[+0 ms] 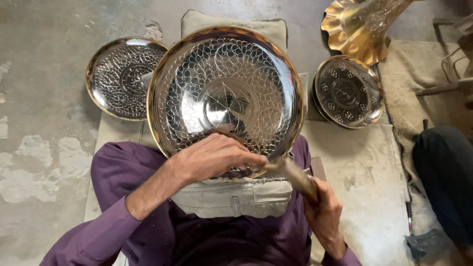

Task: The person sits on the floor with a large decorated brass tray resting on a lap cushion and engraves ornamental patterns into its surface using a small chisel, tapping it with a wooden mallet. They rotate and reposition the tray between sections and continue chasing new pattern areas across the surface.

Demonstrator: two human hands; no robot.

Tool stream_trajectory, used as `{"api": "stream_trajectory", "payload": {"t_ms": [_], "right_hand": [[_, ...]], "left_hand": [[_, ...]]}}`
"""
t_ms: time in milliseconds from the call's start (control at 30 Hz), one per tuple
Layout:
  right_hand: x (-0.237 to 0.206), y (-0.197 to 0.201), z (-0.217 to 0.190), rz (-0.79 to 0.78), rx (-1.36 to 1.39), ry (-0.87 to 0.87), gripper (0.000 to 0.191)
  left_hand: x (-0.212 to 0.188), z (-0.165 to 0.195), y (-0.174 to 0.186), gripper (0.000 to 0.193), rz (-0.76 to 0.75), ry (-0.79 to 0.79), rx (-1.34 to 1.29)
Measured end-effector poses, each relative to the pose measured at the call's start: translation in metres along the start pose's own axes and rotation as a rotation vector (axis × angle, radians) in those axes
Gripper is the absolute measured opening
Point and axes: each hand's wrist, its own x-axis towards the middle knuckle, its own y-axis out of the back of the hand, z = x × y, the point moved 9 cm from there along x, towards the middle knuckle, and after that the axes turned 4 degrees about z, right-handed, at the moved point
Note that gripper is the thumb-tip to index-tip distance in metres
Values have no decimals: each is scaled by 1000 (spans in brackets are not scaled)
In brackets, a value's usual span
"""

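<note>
A large round engraved metal tray [224, 64] with a golden rim rests tilted on a grey cushion [231, 197] in my lap. My left hand [212, 157] lies over the tray's near edge with its fingers pinched, apparently on a small tool that I cannot make out. My right hand [322, 212] grips a wooden mallet [295, 175] whose head sits close to the left hand's fingertips at the tray's lower rim.
A smaller engraved tray [120, 76] lies on the concrete floor to the left. A stack of engraved trays [349, 92] sits to the right, below a fluted golden vessel [359, 27]. A dark-clothed leg [443, 172] of another person is at the right edge.
</note>
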Motion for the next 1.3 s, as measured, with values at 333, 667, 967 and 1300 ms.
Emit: {"api": "stream_trajectory", "payload": {"t_ms": [333, 667, 967, 1300], "right_hand": [[12, 5, 14, -69, -123, -154, 64], [43, 16, -14, -157, -165, 20, 53], [7, 15, 19, -72, -60, -196, 44], [-67, -18, 23, -890, 72, -251, 52]], "left_hand": [[-3, -17, 21, 54, 208, 103, -290], [-2, -17, 17, 53, 170, 132, -296], [1, -9, 14, 53, -54, 214, -181], [-76, -15, 105, 21, 868, 121, -322]]}}
